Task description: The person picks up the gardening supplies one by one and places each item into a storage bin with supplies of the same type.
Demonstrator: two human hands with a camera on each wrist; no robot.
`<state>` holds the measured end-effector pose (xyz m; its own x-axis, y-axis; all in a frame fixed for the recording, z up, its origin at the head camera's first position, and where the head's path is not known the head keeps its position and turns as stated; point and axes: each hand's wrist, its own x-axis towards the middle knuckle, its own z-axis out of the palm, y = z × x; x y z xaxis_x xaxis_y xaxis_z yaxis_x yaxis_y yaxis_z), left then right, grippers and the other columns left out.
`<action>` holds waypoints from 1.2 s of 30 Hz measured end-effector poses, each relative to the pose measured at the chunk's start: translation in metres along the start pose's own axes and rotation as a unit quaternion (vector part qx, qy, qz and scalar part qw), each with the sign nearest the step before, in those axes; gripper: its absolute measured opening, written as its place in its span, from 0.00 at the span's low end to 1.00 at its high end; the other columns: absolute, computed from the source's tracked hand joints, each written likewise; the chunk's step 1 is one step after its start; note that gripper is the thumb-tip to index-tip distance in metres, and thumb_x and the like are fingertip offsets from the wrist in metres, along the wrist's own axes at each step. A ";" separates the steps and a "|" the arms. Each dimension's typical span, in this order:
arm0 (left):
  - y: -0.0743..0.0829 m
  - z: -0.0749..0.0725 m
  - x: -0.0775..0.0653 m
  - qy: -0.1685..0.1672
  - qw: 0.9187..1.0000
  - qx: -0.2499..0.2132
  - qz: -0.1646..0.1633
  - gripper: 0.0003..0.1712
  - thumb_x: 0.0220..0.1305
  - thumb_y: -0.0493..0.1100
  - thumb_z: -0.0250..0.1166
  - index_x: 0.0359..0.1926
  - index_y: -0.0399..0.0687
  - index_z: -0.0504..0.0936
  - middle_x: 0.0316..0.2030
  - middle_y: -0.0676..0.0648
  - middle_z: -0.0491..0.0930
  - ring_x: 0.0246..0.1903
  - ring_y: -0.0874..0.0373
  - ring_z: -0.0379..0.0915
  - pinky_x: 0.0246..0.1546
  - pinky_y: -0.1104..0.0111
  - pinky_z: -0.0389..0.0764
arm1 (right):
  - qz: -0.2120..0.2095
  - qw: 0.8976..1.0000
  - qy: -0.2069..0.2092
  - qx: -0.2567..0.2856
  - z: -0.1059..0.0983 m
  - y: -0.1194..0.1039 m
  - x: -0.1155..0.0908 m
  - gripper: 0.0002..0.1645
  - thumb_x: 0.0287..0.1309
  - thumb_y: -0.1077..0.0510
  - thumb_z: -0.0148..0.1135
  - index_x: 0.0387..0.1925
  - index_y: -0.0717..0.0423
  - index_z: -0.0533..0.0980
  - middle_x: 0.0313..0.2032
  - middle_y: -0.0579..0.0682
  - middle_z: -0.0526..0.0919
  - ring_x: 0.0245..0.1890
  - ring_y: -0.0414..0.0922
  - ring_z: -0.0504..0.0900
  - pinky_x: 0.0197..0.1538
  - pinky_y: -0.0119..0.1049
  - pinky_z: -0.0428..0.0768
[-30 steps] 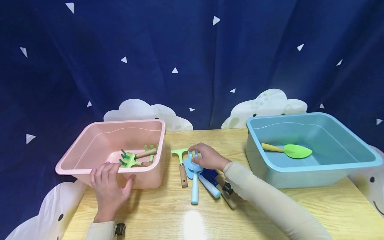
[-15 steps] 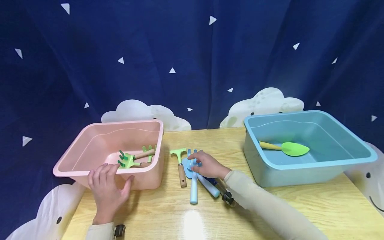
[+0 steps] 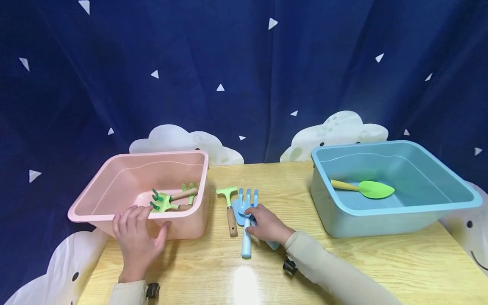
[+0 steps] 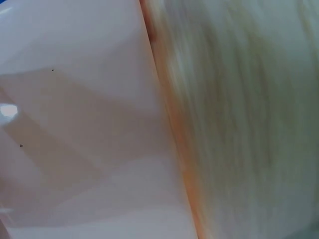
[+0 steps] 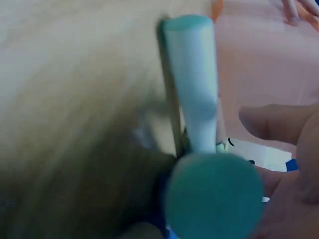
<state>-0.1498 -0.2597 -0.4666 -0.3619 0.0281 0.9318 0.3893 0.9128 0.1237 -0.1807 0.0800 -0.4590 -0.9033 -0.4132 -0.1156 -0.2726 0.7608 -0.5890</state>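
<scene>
My left hand (image 3: 136,241) grips the near rim of the pink bin (image 3: 95,218), fingers over the edge and thumb outside. At the table's middle, my right hand (image 3: 270,224) hovers beside a light blue hand fork (image 3: 246,243), its thumb and index finger near the fork's neck. The right wrist view shows the thumb (image 5: 276,122) apart from the fork's handle (image 5: 192,74); a second handle (image 5: 214,196) stands closer to that camera. Under the fork lies a light blue blade (image 3: 238,217). The right hand hides most of the other tools there.
A small green rake (image 3: 231,220) with a wooden handle lies left of the fork. Green garden tools (image 3: 164,202) are in the pink bin. At right, the blue bin (image 3: 381,209) holds a green trowel (image 3: 375,189) with a yellow handle.
My right hand has drawn back toward me, from the fork's tines to its neck, uncovering the tines. The left hand stays on the pink bin's rim.
</scene>
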 end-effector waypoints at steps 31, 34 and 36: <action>0.000 -0.002 0.000 -0.006 1.000 -0.002 -0.007 0.35 0.60 0.64 0.59 0.47 0.34 0.77 0.43 0.34 0.76 0.51 0.37 0.66 0.73 0.53 0.48 | -0.001 0.997 0.009 -0.075 0.017 -0.013 -0.001 0.23 0.60 0.49 0.65 0.56 0.50 0.80 0.39 0.49 0.75 0.31 0.41 0.66 0.31 0.32 0.65; 0.000 -0.002 -0.001 -0.011 1.000 -0.001 -0.010 0.35 0.59 0.64 0.59 0.47 0.34 0.77 0.44 0.34 0.76 0.52 0.38 0.66 0.73 0.53 0.48 | 0.001 0.997 0.012 -0.076 0.016 -0.012 -0.001 0.23 0.59 0.48 0.65 0.55 0.50 0.80 0.39 0.49 0.76 0.31 0.41 0.67 0.31 0.33 0.66; -0.001 -0.002 -0.001 -0.014 1.000 -0.002 -0.012 0.35 0.59 0.64 0.59 0.47 0.34 0.77 0.44 0.34 0.76 0.52 0.38 0.66 0.73 0.53 0.47 | 0.002 0.997 0.015 -0.082 0.015 -0.010 -0.001 0.22 0.59 0.48 0.66 0.54 0.49 0.81 0.40 0.49 0.77 0.32 0.41 0.68 0.32 0.33 0.67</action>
<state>-0.1474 -0.2613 -0.4671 -0.3949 0.0182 0.9185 0.3838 0.9117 0.1469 -0.1718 0.0654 -0.4653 -0.9132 -0.3969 -0.0921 -0.3173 0.8346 -0.4504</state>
